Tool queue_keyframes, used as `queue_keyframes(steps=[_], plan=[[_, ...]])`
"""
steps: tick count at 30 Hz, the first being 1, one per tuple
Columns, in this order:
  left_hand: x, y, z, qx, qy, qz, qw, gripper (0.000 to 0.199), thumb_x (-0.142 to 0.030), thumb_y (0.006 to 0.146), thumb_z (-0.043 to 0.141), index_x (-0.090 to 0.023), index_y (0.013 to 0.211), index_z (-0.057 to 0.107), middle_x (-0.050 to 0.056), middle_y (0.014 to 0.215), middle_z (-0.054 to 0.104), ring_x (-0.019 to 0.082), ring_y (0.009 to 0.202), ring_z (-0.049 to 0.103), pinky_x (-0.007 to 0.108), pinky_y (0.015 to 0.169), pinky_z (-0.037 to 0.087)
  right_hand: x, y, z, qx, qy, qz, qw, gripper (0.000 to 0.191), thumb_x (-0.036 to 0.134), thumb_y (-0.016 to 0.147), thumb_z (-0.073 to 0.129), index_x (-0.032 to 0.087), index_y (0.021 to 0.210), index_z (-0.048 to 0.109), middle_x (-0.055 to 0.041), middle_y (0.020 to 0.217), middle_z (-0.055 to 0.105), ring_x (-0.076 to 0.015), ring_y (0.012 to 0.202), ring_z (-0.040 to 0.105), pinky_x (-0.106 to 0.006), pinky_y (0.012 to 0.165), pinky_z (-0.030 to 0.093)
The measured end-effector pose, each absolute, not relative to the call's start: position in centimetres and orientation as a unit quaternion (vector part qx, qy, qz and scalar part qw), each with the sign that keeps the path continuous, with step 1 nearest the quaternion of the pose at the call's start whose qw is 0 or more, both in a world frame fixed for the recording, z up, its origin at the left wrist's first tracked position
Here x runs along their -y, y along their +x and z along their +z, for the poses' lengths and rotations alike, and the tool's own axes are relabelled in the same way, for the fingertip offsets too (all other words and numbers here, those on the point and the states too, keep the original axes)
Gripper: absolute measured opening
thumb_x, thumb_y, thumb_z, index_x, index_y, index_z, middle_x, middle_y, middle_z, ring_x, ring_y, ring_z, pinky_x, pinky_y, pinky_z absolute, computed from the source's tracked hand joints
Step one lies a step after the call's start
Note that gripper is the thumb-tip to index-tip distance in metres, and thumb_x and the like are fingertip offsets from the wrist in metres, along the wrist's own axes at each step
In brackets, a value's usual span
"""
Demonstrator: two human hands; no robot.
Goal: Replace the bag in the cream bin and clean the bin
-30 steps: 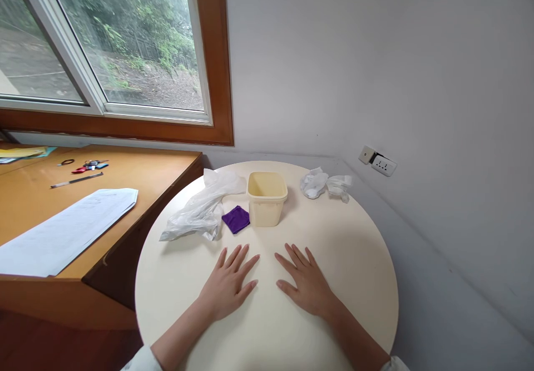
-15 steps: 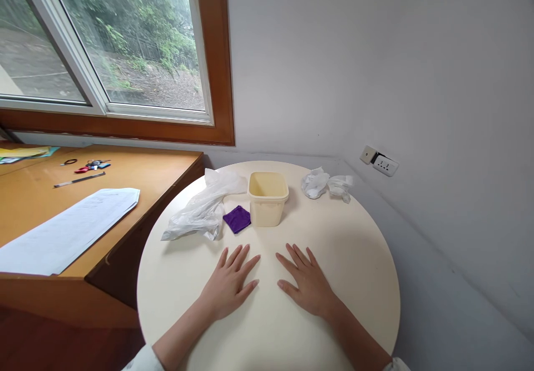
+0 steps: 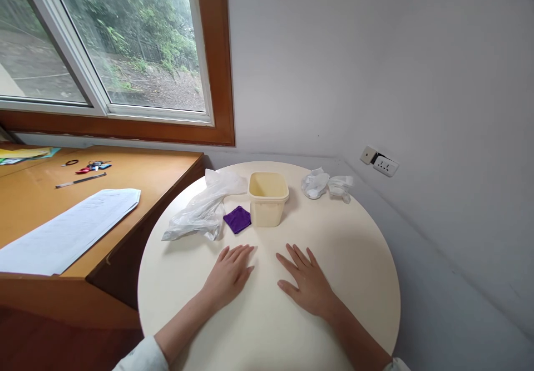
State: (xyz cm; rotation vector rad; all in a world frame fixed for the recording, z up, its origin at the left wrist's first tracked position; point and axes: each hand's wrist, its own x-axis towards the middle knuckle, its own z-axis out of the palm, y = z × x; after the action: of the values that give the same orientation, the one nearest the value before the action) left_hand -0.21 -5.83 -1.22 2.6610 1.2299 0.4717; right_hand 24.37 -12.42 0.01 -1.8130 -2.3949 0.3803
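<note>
My right hand point(image 3: 306, 283) lies palm down on the round white table point(image 3: 354, 304), fingers spread, holding nothing. My left hand point(image 3: 229, 273) is over the table's left half, fingers stretched out and closer together, also with nothing in it. Just beyond my left fingertips lies a folded purple cloth point(image 3: 237, 219). A cream plastic tub point(image 3: 268, 207), its top uncovered, stands upright beside the cloth, farther out than both hands. To the left of the cloth a crumpled clear plastic bag point(image 3: 200, 209) spreads over the table.
Two crumpled white plastic bags, a left one point(image 3: 315, 183) and a right one point(image 3: 341, 187), sit at the back right. A wooden desk point(image 3: 167, 162) on the left bears papers point(image 3: 75, 229), a pen point(image 3: 81, 180) and keys point(image 3: 95, 165). Behind the table rises a wall point(image 3: 292, 82).
My left hand has lifted and turned slightly, its fingers and thumb drawing closer together. My right hand and the objects on the table have stayed in place.
</note>
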Motion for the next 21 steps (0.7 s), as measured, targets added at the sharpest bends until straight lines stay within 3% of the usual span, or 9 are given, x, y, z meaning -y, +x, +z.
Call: queue_keyframes(steps=[4, 6, 9, 13, 16, 21], plan=[[3.4, 0.6, -0.3, -0.461, 0.860, 0.195, 0.102, 0.050, -0.026, 0.087, 0.035, -0.014, 0.135, 0.030, 0.011, 0.101, 0.063, 0.024, 0.094, 0.057, 0.040, 0.084, 0.043, 12.4, 24.4, 0.0, 0.790, -0.597, 0.130, 0.061, 0.058, 0.060, 0.087, 0.019, 0.037, 0.140, 0.019, 0.0021, 0.150, 0.008, -0.0202, 0.138, 0.006, -0.046, 0.111, 0.002], [1.9, 1.0, -0.2, -0.511, 0.839, 0.172, 0.079, 0.049, -0.023, 0.085, 0.035, -0.010, 0.133, 0.032, 0.014, 0.100, 0.062, 0.025, 0.093, 0.058, 0.039, 0.080, 0.044, 12.4, 24.4, 0.0, 0.789, -0.596, 0.133, 0.060, 0.058, 0.061, 0.087, 0.020, 0.037, 0.140, 0.019, 0.0022, 0.150, 0.008, -0.0205, 0.138, 0.006, -0.046, 0.110, 0.002], [0.1, 1.5, -0.4, -0.556, 0.818, 0.138, 0.050, 0.038, -0.018, 0.085, 0.031, -0.007, 0.117, 0.047, 0.018, 0.097, 0.062, 0.029, 0.091, 0.058, 0.040, 0.074, 0.043, 12.4, 24.4, 0.0, 0.787, -0.599, 0.137, 0.058, 0.059, 0.061, 0.087, 0.020, 0.036, 0.140, 0.019, 0.0021, 0.150, 0.008, -0.0205, 0.138, 0.006, -0.046, 0.110, 0.001], [0.0, 1.8, -0.4, -0.552, 0.823, 0.130, 0.030, 0.030, -0.008, 0.081, 0.028, -0.010, 0.092, 0.056, 0.016, 0.085, 0.061, 0.029, 0.083, 0.058, 0.041, 0.071, 0.041, 12.4, 24.4, 0.1, 0.785, -0.600, 0.141, 0.058, 0.059, 0.061, 0.087, 0.020, 0.038, 0.140, 0.017, 0.0032, 0.150, 0.006, -0.0195, 0.138, 0.005, -0.046, 0.111, 0.001], [1.8, 2.0, -0.1, -0.525, 0.842, 0.126, 0.022, 0.028, -0.007, 0.079, 0.031, -0.014, 0.089, 0.056, 0.014, 0.091, 0.059, 0.027, 0.087, 0.054, 0.041, 0.077, 0.040, 12.4, 24.5, 0.0, 0.788, -0.598, 0.135, 0.058, 0.060, 0.060, 0.087, 0.019, 0.037, 0.141, 0.009, 0.0034, 0.150, 0.006, -0.0193, 0.138, 0.005, -0.046, 0.111, 0.002], [6.1, 4.1, -0.2, -0.419, 0.892, 0.145, 0.093, 0.024, -0.009, 0.080, 0.035, -0.018, 0.090, 0.055, 0.008, 0.087, 0.057, 0.022, 0.082, 0.053, 0.036, 0.073, 0.043, 12.4, 24.6, -0.3, 0.795, -0.593, 0.113, 0.066, 0.065, 0.057, 0.088, 0.023, 0.031, 0.142, -0.002, 0.0011, 0.150, 0.010, -0.0198, 0.138, 0.009, -0.045, 0.111, 0.005]])
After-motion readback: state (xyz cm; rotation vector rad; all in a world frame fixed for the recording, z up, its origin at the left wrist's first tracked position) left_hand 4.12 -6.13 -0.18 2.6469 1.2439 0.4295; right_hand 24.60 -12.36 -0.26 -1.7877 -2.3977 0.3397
